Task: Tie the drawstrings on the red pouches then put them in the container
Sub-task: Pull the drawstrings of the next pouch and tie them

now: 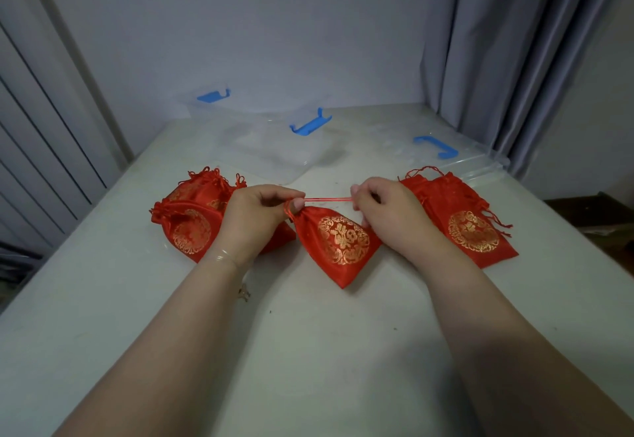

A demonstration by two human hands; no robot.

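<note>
A red pouch (338,244) with a gold emblem lies on the white table between my hands, its neck gathered. My left hand (255,217) pinches the pouch's neck and one end of the red drawstring (327,199). My right hand (387,215) pinches the other end, and the string runs taut between them. A pile of red pouches (190,220) lies to the left, partly hidden by my left hand. More red pouches (470,224) are stacked to the right. The clear plastic container (271,148) with blue clips stands behind, open.
A clear lid (456,158) with a blue clip lies at the back right of the table (308,351). Grey curtains hang to the right, a wall stands behind, and the table's left edge runs along a radiator-like panel.
</note>
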